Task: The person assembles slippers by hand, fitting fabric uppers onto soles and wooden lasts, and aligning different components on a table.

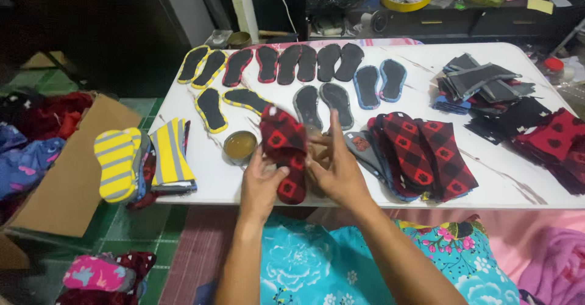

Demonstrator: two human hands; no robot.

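— Slipper upper (284, 152) in red and black check, low in the middle of the frame, held just above the near edge of the white table (518, 180)!

— Who has it?

— Both hands. Left hand (261, 186) pinches its lower end, thumb on top. Right hand (337, 170) steadies the other side with fingers spread, one finger pointing up. That looks like a grip for keeping the fabric flat and turned toward the eyes.

— What sits closest?

— A small round tin (240, 145) just left of the hands, within easy reach. To the right, a stack of matching checked pieces (423, 152), fanned out.

— Further out?

— Rows of dark soles (308, 64) across the upper middle, laid in pairs, probably so each stays visible. Yellow and grey striped pieces (119, 162) lie at the left edge, beside a cardboard box (58, 186).
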